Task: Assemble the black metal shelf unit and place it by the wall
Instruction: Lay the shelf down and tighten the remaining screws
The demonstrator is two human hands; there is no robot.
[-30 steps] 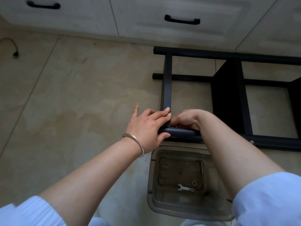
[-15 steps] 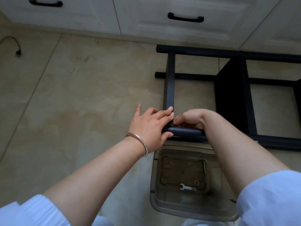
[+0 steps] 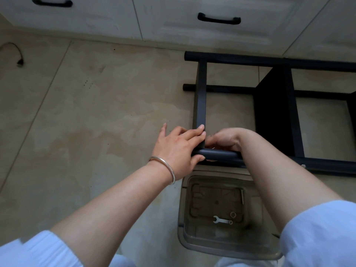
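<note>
Black metal shelf frame (image 3: 200, 105), lying on its side on the tiled floor (image 3: 77, 122) close to white cabinets (image 3: 173, 20) with black handles.

Head view: left hand (image 3: 177, 149), silver bangle (image 3: 163, 168) at the wrist, grips the frame's near corner, fingers laid over the upright bar, thumb under the round tube (image 3: 221, 155). Right hand (image 3: 225, 138) sits just beside it at the same joint, fingers curled down behind the tube; what they hold is hidden, so that grip cannot be told. Dark shelf panel (image 3: 273, 112) stands within the frame to the right. Clear plastic bin (image 3: 183, 218) below the tube holds a small spanner (image 3: 221, 220), a washer (image 3: 233, 214) and a bolt (image 3: 243, 196). Cable end (image 3: 19, 62) lies far left.
</note>
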